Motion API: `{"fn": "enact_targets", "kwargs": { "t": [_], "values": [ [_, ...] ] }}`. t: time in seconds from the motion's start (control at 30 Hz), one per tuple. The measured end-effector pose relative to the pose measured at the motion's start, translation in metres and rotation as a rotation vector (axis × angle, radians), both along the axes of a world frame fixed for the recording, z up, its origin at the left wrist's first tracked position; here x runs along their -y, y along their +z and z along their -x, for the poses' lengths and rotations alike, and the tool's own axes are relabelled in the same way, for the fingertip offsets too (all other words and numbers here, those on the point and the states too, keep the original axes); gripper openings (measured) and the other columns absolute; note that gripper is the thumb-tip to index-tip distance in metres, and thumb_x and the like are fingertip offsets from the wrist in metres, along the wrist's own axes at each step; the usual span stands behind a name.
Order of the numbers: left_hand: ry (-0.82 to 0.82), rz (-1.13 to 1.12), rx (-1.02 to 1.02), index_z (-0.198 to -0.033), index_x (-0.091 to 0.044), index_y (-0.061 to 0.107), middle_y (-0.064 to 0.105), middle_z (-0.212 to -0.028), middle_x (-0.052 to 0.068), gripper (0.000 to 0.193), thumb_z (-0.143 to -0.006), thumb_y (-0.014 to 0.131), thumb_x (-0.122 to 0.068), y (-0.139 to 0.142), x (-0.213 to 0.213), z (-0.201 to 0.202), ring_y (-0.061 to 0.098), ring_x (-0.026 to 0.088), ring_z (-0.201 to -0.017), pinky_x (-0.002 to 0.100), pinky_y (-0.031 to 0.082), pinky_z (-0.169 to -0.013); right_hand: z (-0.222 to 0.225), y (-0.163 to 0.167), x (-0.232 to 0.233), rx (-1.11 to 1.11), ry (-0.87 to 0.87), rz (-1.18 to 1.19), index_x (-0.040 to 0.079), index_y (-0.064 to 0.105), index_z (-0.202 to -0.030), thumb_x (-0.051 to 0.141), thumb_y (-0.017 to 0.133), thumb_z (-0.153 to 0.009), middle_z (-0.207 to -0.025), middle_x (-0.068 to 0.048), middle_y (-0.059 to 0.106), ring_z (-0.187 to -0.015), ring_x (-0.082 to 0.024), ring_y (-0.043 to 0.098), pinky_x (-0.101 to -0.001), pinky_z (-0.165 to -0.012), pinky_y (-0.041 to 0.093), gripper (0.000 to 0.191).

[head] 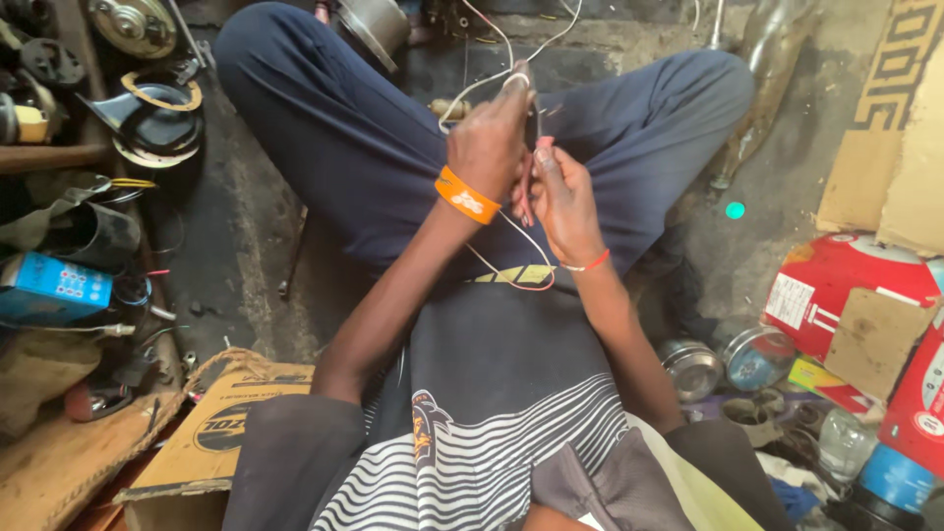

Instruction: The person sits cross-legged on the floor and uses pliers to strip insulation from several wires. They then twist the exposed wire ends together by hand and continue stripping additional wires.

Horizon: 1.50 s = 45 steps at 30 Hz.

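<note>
Lap, dark trousers, cross-legged on floor: landmark for all below.
Red canister (pixel 846 285): right of lap, lying on floor. Well apart from work.
Cardboard box (pixel 211 433): left of lap, near hip.
Metal horn (pixel 157 123): left of lap, beyond knee.
Left hand (pixel 489 147): above lap centre, orange wristband. Closed, pinching white wire (pixel 472 93) at top.
Right hand (pixel 565 197): above lap centre, touching left hand, red thread at wrist. Closed on thin dark tool (pixel 532 123), upright, kind not clear.
White wire: loops up from left hand, away over far knee; thin strand trails down onto shirt.
Risks, judged: tool tip slipping toward left fingers, hands being so close; wire nicked or snapped by hard pull; loose strand snagging on wristband.
</note>
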<state>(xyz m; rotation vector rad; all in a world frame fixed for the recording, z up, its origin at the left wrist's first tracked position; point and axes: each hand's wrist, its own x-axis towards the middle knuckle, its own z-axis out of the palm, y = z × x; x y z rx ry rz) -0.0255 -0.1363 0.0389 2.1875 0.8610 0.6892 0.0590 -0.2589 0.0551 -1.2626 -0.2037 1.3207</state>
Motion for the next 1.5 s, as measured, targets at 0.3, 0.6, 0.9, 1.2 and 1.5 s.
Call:
{"fn": "enact_targets", "kwargs": {
  "t": [0.3, 0.6, 0.9, 1.2, 1.5],
  "values": [
    [-0.526, -0.182, 0.082, -0.095, -0.007, 0.046, 0.054, -0.106, 0.021, 0.039, -0.079, 0.077, -0.025, 0.001, -0.013, 0.013, 0.067, 0.042, -0.094, 0.046, 0.055, -0.071, -0.001, -0.002, 0.009, 0.663, 0.063, 0.073, 0.001, 0.049, -0.099, 0.018, 0.051, -0.116, -0.080, 0.000, 0.050, -0.068, -0.006, 0.048, -0.0235, -0.062, 0.044, 0.024],
    [-0.644, 0.060, 0.039, -0.099, -0.002, 0.057, 0.063, -0.092, 0.016, 0.032, -0.101, 0.073, -0.029, 0.012, -0.040, 0.032, 0.064, 0.039, -0.080, 0.047, 0.051, -0.066, -0.001, 0.037, 0.024, 0.730, 0.222, 0.024, -0.002, 0.055, -0.109, 0.013, 0.049, -0.112, -0.097, -0.006, 0.067, -0.078, -0.007, 0.057, -0.0235, -0.069, 0.050, 0.016],
    [-0.570, 0.068, 0.191, -0.090, -0.003, 0.062, 0.064, -0.088, 0.013, 0.034, -0.093, 0.082, -0.031, 0.012, -0.036, 0.034, 0.066, 0.032, -0.075, 0.041, 0.053, -0.063, 0.003, 0.046, 0.030, 0.691, 0.209, 0.010, -0.006, 0.054, -0.112, 0.012, 0.049, -0.111, -0.105, -0.011, 0.070, -0.096, -0.014, 0.072, -0.0302, -0.089, 0.062, 0.018],
    [-0.198, 0.134, 0.260, -0.090, -0.003, 0.073, 0.051, -0.060, 0.010, 0.038, -0.074, 0.096, -0.029, -0.014, -0.004, 0.037, 0.051, 0.026, -0.052, 0.036, 0.047, -0.054, 0.015, 0.032, 0.035, 0.648, 0.089, 0.085, -0.006, 0.056, -0.115, 0.012, 0.048, -0.112, -0.112, -0.012, 0.072, -0.104, -0.015, 0.070, -0.0272, -0.089, 0.055, 0.020],
    [0.169, 0.060, 0.315, -0.068, -0.004, 0.049, 0.058, -0.067, 0.012, 0.056, -0.073, 0.096, -0.033, -0.026, 0.019, 0.033, 0.059, 0.027, -0.057, 0.037, 0.048, -0.053, 0.029, -0.023, 0.033, 0.380, -0.259, -0.087, -0.005, 0.055, -0.113, 0.025, 0.050, -0.125, -0.080, -0.006, 0.055, -0.065, -0.007, 0.049, -0.0316, -0.083, 0.054, 0.033]
  ]
}}
